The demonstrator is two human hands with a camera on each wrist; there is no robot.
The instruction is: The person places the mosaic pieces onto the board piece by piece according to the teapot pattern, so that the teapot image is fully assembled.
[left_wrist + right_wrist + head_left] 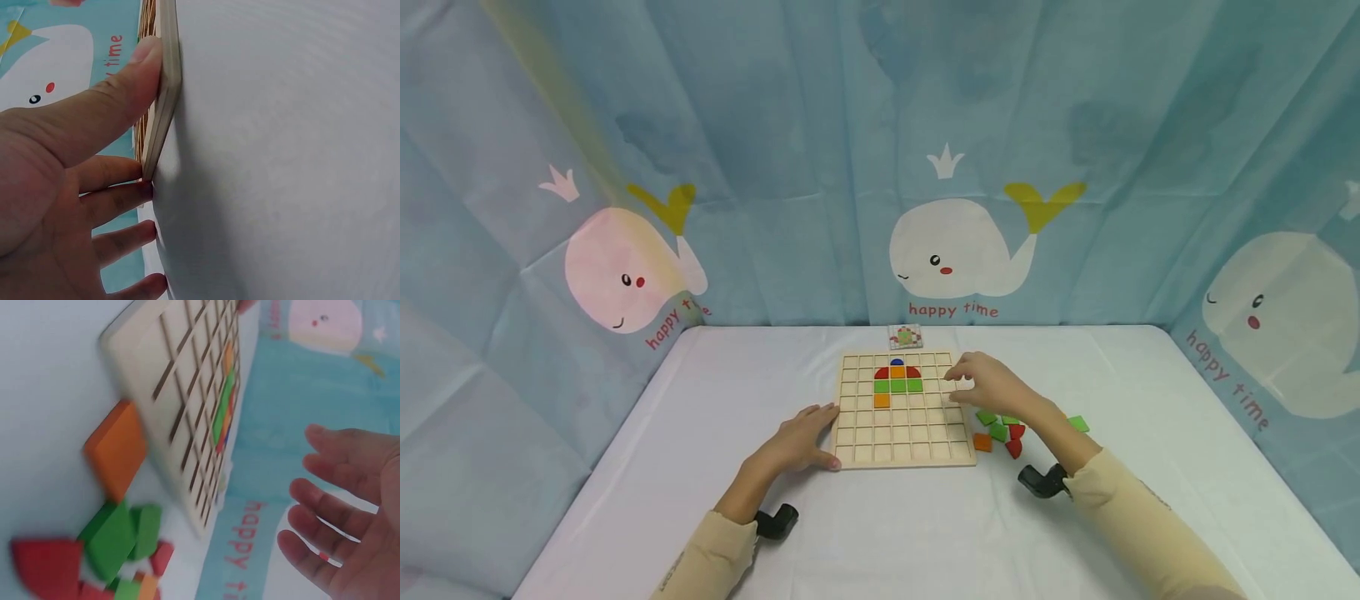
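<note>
A wooden grid board (pixel 903 454) lies on the table. Set into its upper part are a blue piece (pixel 897 362), red rounded pieces (pixel 913 372) on either side of an orange square (pixel 897 372), a green row (pixel 898 386), and a second orange square (pixel 882 401) beneath the row's left end. My left hand (pixel 801 437) rests at the board's left side, its thumb at the near corner and fingertips along the edge. Above the board's right part hovers my right hand (pixel 992 385), fingers loosely bent and apart, with nothing between them in the right wrist view.
Right of the board lie loose green pieces (pixel 998 432), red rounded pieces (pixel 1014 448) and an orange square (pixel 982 442); another green piece (pixel 1078 423) sits beyond my right forearm. A small picture card (pixel 906 337) is behind the board, before a whale-print curtain (pixel 820 250).
</note>
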